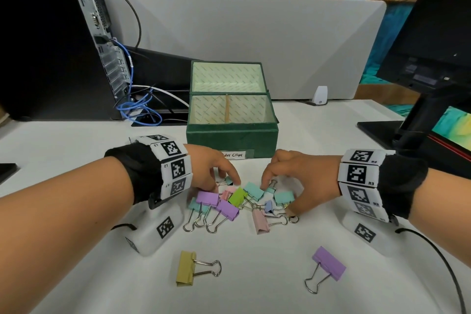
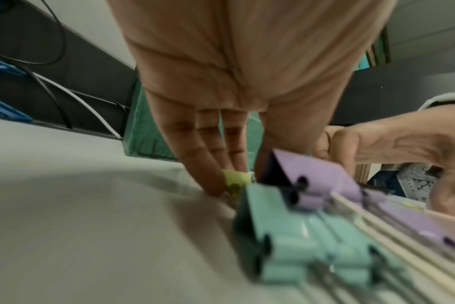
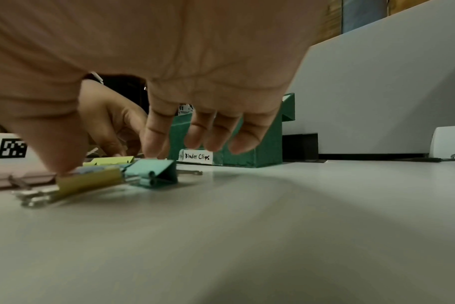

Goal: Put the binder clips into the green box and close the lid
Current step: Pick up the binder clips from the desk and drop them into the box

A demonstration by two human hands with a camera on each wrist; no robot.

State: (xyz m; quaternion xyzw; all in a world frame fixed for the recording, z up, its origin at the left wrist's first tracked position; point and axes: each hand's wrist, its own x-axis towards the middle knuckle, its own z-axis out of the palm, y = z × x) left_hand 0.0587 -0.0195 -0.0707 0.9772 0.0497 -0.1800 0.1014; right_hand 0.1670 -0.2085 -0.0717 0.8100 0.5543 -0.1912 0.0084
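The left hand (image 1: 211, 168) is reaching down into the heap of binder clips (image 1: 239, 202), its fingers (image 2: 203, 164) extended nearly straight, close together, with the tips touching the table at a lime-green clip (image 2: 235, 180); they are curling around nothing that I can see. The right hand (image 1: 298, 178) is arching over the other side of the heap, fingers (image 3: 213, 133) bent and hanging loose, thumb pressing down on a yellow and a pale blue clip, forefinger tip coming down near a teal clip (image 3: 153, 172). Whether it is actually pinching any clip, I cannot tell.

Both hands are working over a white table (image 1: 254, 275). A grey divider panel (image 1: 254, 33) is standing behind it, with a computer tower (image 1: 51, 46) and blue cables (image 1: 137, 107) to the left and a monitor (image 1: 433, 33) to the right.

The green box (image 1: 232, 135) is sitting just beyond the fingertips, lid (image 1: 226, 76) standing open, labelled "Binder Clips". The heap is lying between the two hands; a yellow clip (image 1: 187, 269) and a purple clip (image 1: 328, 262) are lying apart, nearer the person.
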